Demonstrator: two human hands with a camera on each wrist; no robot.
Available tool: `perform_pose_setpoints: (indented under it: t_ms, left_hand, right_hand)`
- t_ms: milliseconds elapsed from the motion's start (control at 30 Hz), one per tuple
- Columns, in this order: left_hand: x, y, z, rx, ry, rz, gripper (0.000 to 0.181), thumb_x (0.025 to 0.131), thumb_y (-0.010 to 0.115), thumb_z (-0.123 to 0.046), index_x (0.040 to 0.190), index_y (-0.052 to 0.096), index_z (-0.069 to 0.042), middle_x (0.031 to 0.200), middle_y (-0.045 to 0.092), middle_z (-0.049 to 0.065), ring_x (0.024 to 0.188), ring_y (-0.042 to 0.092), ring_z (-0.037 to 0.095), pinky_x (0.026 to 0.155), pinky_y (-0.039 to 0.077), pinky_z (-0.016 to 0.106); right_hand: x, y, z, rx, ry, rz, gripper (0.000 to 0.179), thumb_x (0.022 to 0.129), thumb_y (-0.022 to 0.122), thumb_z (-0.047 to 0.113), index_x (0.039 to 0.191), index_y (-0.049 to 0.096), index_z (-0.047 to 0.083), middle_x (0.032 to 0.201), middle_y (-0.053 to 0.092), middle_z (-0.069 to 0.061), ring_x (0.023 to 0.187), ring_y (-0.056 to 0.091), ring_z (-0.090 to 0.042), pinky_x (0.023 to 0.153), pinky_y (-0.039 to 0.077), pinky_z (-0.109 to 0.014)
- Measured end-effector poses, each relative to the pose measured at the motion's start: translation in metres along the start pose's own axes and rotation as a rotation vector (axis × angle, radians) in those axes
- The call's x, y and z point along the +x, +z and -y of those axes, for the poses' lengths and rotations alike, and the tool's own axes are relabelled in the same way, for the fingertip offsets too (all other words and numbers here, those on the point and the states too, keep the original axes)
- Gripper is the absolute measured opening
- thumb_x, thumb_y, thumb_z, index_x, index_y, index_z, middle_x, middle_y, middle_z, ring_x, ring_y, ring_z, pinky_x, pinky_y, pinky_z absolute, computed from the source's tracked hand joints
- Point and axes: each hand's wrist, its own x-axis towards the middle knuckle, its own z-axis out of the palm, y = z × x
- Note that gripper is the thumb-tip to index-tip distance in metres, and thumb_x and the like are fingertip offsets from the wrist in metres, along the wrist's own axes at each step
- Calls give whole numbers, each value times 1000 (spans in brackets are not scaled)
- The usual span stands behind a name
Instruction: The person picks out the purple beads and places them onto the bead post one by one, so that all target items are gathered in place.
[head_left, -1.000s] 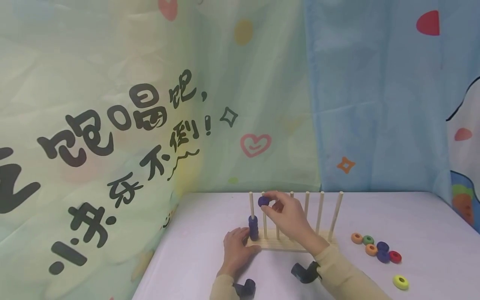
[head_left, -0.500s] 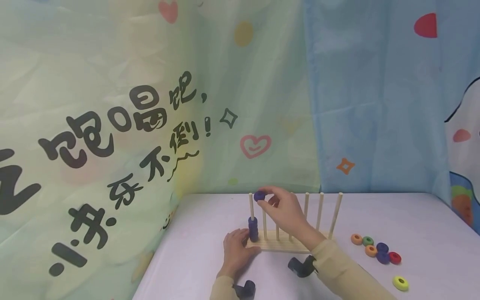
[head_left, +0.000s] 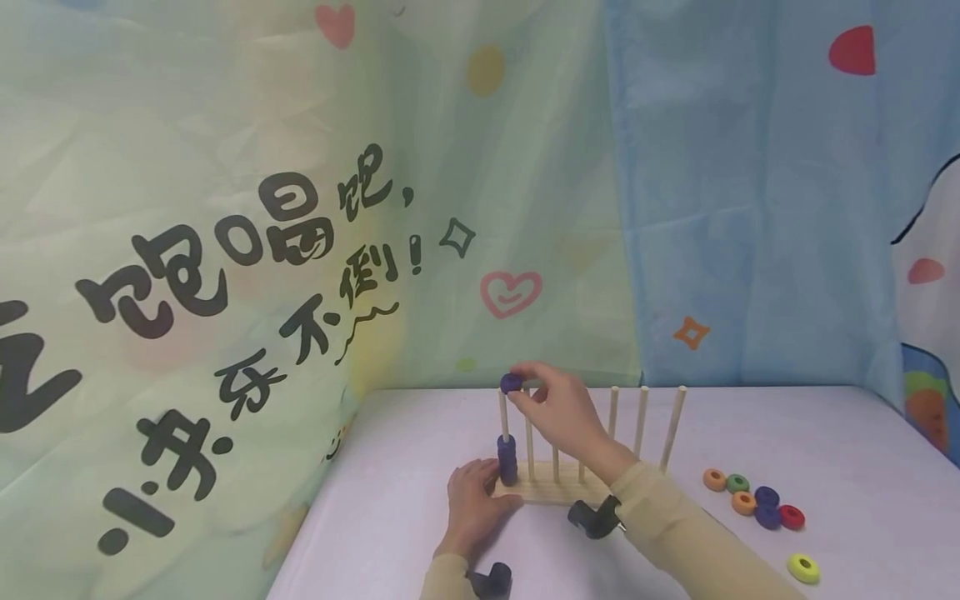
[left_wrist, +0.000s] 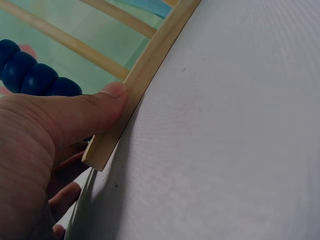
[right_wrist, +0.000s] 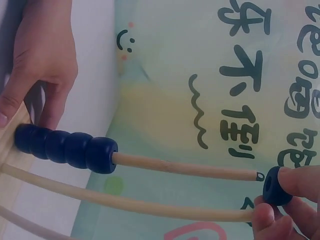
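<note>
A wooden peg stand (head_left: pixel 551 492) with a row of upright pegs sits on the table. Its leftmost peg (right_wrist: pixel 185 167) carries a stack of dark blue beads (right_wrist: pixel 67 147) at the bottom. My left hand (head_left: pixel 474 504) grips the left end of the base, thumb (left_wrist: pixel 107 102) along the front edge and fingers behind, partly hidden. Between thumb and fingertips, my right hand (head_left: pixel 566 417) pinches one dark blue ring bead (head_left: pixel 511 383). That bead is right at the tip of the leftmost peg; in the right wrist view its hole faces the peg end with a small gap.
Right of the stand lie loose beads: two orange (head_left: pixel 715 479), one green (head_left: pixel 738 483), two dark blue (head_left: pixel 767 497) and one red (head_left: pixel 792 517). A yellow bead (head_left: pixel 803 568) lies nearer the front. Printed cloth (head_left: pixel 525 208) hangs behind the table.
My right hand has moved left and slightly up with the blue bead, from beside the second peg to the leftmost peg's tip. My left hand has stayed on the base.
</note>
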Motion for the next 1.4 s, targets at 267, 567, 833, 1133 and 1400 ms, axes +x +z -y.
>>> perform_pose_setpoints:
  t_ms: [267, 567, 833, 1133, 1400]
  left_hand:
    - [1, -1, -2, -11, -8, 10, 65, 68, 84, -39, 121, 67, -6, 121, 68, 9, 125, 50, 33, 114, 23, 57]
    - [1, 0, 3, 3, 15, -10, 64, 67, 84, -39, 119, 68, -6, 120, 69, 8, 123, 52, 33, 112, 26, 58]
    - [-2, 3, 0, -1, 17, -9, 61, 67, 83, -38, 119, 68, -10, 119, 69, 4, 122, 53, 31, 112, 26, 59]
    - [1, -4, -6, 27, 26, -2, 60, 69, 83, -36, 120, 68, -9, 120, 69, 5, 122, 52, 32, 112, 26, 58]
    - [-1, -5, -7, 23, 20, 4, 61, 68, 83, -35, 120, 67, -7, 120, 69, 7, 122, 52, 33, 113, 26, 59]
  right_hand:
    - [3, 6, -1, 11, 8, 8, 34, 85, 75, 17, 118, 68, 16, 109, 71, 0, 67, 57, -9, 55, 49, -25]
    - [6, 13, -2, -11, -30, 3, 36, 84, 75, 16, 119, 67, 14, 110, 72, -2, 58, 50, -8, 47, 41, -24]
    - [8, 14, -10, -31, -52, 0, 36, 84, 75, 16, 119, 68, 13, 110, 72, -2, 53, 46, -8, 44, 38, -25]
    - [8, 17, -10, -39, -50, -13, 33, 82, 77, 16, 115, 69, 13, 107, 73, -3, 57, 46, -9, 48, 39, -24]
    - [5, 20, -13, -44, -41, -14, 31, 83, 76, 15, 113, 69, 14, 101, 72, -1, 59, 48, -10, 51, 41, -24]
